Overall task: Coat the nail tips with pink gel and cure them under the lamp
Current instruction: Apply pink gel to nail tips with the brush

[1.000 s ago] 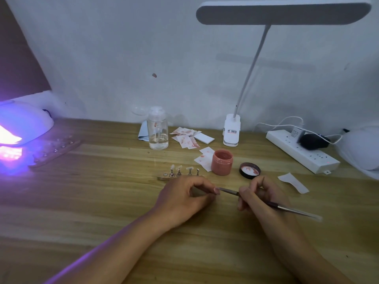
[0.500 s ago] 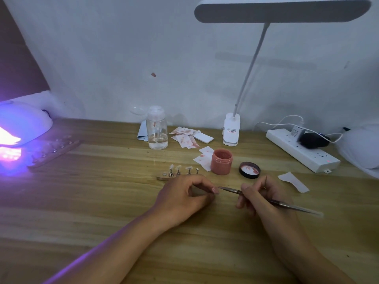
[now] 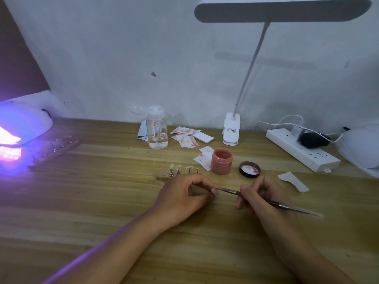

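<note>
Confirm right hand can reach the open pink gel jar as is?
Probably yes: pink gel jar stands open just beyond the right hand, lid lying beside it, bare table between them.

The surface (image 3: 102, 201) is pale wood with visible grain, matt. The brush (image 3: 287, 207) has a slim handle of dull-shining metal. The pump bottle (image 3: 156, 128) is clear plastic, the gel jar (image 3: 222, 161) smooth pink plastic, the stained wipes (image 3: 184, 136) paper.
</note>
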A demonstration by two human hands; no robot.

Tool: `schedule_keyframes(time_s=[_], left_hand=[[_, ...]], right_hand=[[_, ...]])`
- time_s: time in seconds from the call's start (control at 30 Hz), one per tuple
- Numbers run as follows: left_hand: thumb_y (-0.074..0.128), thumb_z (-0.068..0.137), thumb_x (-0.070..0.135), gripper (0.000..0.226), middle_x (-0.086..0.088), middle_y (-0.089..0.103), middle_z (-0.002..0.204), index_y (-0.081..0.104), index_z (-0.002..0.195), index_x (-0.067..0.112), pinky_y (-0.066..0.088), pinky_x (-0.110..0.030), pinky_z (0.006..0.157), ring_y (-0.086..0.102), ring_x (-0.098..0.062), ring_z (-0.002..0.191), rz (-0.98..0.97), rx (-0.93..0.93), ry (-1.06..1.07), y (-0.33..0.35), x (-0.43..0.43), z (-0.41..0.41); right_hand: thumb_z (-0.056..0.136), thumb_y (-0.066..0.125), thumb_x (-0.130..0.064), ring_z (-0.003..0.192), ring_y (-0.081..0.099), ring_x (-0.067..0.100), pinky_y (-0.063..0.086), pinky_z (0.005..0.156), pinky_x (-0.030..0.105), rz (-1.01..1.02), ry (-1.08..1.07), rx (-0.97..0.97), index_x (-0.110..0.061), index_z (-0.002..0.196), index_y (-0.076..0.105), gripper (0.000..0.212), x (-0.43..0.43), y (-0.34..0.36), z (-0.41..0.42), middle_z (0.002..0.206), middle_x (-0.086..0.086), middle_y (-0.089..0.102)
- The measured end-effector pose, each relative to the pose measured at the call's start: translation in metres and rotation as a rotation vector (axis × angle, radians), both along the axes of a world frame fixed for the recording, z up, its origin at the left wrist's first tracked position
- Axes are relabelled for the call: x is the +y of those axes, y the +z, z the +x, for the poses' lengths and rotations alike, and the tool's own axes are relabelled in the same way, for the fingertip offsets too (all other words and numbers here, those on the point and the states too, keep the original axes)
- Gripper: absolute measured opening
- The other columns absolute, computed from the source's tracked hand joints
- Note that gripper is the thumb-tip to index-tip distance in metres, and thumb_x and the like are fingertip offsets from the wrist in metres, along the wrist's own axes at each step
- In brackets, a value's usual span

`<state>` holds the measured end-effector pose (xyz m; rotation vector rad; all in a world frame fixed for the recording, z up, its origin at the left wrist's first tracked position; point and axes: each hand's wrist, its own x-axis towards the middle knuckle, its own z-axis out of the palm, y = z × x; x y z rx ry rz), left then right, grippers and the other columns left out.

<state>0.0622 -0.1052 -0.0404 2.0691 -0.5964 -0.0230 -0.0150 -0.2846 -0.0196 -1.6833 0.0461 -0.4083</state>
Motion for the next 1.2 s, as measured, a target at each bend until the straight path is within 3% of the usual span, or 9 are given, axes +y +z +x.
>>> schedule_keyframes(time_s=[0.43, 0.57, 0.7, 0.87, 1.1, 1.2], left_hand=[[0.076, 0.082, 0.034, 0.017, 0.022, 0.059, 0.058, 0.071, 0.082, 0.05, 0.028, -0.027, 0.052, 0.038, -0.003, 0.046, -0.002, -0.016, -0.014, 0.0002, 0.0001, 0.0005], [0.076, 0.082, 0.033, 0.017, 0.022, 0.065, 0.069, 0.071, 0.084, 0.049, 0.029, -0.026, 0.053, 0.04, -0.002, 0.047, -0.002, -0.016, -0.017, 0.0005, 0.0001, 0.0005], [0.076, 0.082, 0.035, 0.016, 0.022, 0.064, 0.066, 0.071, 0.084, 0.05, 0.027, -0.021, 0.051, 0.042, 0.0, 0.047, 0.011, -0.022, -0.015, 0.0006, 0.0003, 0.0002], [0.076, 0.082, 0.035, 0.016, 0.016, 0.069, 0.076, 0.071, 0.086, 0.049, 0.029, -0.025, 0.053, 0.041, -0.001, 0.048, 0.011, -0.008, -0.001, 0.0005, -0.0004, 0.0006], [0.076, 0.082, 0.035, 0.02, 0.024, 0.055, 0.054, 0.069, 0.08, 0.053, 0.026, -0.022, 0.05, 0.04, 0.0, 0.046, 0.037, -0.013, 0.008, 0.0021, -0.0005, -0.0007], [0.076, 0.083, 0.034, 0.017, 0.029, 0.057, 0.056, 0.07, 0.08, 0.05, 0.025, -0.015, 0.047, 0.043, 0.003, 0.047, 0.041, -0.018, 0.003, 0.0032, -0.0005, -0.0015]], right_hand=[[0.091, 0.061, -0.011, 0.054, 0.046, 0.015, 0.039, 0.052, 0.02, 0.024, 0.016, -0.014, 0.002, 0.075, 0.044, 0.026, 0.0006, 0.0027, -0.0012, 0.062, 0.01, 0.068], [0.091, 0.062, -0.01, 0.055, 0.051, 0.013, 0.041, 0.053, 0.019, 0.003, 0.047, -0.024, 0.005, 0.077, 0.046, 0.026, 0.0004, 0.002, -0.0014, 0.063, 0.01, 0.069], [0.091, 0.061, -0.007, 0.055, 0.057, 0.006, 0.043, 0.055, 0.013, 0.013, 0.059, -0.023, 0.005, 0.077, 0.045, 0.024, 0.0001, 0.0013, -0.0009, 0.061, 0.009, 0.067], [0.091, 0.06, -0.003, 0.057, 0.06, 0.009, 0.046, 0.057, 0.016, 0.043, 0.08, 0.009, 0.006, 0.08, 0.043, 0.022, -0.002, 0.0015, -0.0003, 0.06, 0.009, 0.065], [0.089, 0.061, -0.001, 0.058, 0.059, 0.011, 0.047, 0.06, 0.019, 0.021, 0.094, 0.01, 0.006, 0.081, 0.042, 0.022, -0.0006, 0.0024, -0.0015, 0.061, 0.009, 0.063], [0.089, 0.059, 0.001, 0.057, 0.054, 0.01, 0.043, 0.057, 0.017, 0.043, 0.061, -0.008, 0.003, 0.078, 0.041, 0.021, -0.0015, 0.001, -0.0007, 0.058, 0.007, 0.059]])
